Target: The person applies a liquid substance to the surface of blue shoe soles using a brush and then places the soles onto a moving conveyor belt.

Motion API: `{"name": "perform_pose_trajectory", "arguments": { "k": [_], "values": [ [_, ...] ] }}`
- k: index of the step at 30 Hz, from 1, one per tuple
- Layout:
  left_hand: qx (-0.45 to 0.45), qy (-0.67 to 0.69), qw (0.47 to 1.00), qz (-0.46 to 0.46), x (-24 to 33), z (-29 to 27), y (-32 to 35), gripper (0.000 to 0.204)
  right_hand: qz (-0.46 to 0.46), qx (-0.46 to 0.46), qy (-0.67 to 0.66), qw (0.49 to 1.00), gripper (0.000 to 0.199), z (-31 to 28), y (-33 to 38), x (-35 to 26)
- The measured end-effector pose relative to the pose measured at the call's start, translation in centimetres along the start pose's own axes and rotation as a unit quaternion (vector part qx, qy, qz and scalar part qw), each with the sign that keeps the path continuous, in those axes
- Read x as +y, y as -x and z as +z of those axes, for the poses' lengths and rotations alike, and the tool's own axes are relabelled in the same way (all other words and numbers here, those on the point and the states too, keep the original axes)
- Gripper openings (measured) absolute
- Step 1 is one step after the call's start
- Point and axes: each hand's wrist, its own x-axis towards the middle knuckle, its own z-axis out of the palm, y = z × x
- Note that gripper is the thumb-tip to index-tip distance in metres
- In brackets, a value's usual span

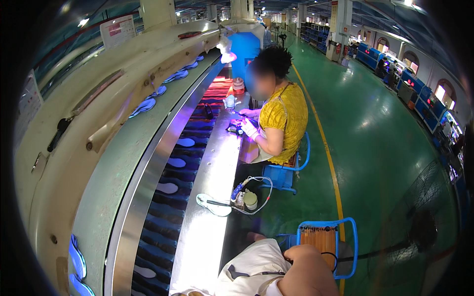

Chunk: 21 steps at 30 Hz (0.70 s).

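1. While the dark blue conveyor belt point(153, 217) runs away up the left, it carries pale soles point(167, 188) in a row, and a shiny steel bench point(212, 163) hugs its right edge.
2. Green floor point(375, 148) fills the right, with a yellow line down it.
3. Further along the bench sits a co-worker point(284, 118) in a yellow top, gloved hand point(249, 129) on a dark piece under purple light.
4. Closer in stands a blue stool point(351, 246) with an orange slatted seat.
5. At the bottom edge, the wearer's bare arm point(306, 271) is bent beside a white garment point(252, 269). The left hand and right hand are both out of shot, so I cannot tell their grip.
6. Nearest to that arm, a white sole point(222, 211) lies on the bench edge with a dark brush point(217, 203) across it, and a small pot point(250, 200) sits just beside it.
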Motion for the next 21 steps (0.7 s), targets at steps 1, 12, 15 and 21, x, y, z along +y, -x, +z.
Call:
{"name": "perform_pose_trajectory", "arguments": {
  "k": [1,12,15,21],
  "values": [
    [0.011,-0.008,1.000,0.006,0.0,0.5,-0.5,0.010,0.003,0.003,-0.007,1.000,0.025,-0.5,-0.3,0.2],
    [0.090,-0.114,0.989,-0.004,0.5,10.4,-11.0,0.012,-0.016,0.065,-0.050,0.996,0.022,-14.2,-7.5,-1.2],
    [0.128,-0.119,0.985,-0.002,0.4,10.9,-12.6,0.012,-0.059,0.082,-0.034,0.994,0.022,-18.8,-9.8,-4.4],
    [0.202,-0.113,0.973,-0.004,0.2,6.1,-12.6,0.013,-0.127,0.111,-0.009,0.986,0.021,-23.5,-11.3,-9.7]
  ]
}}
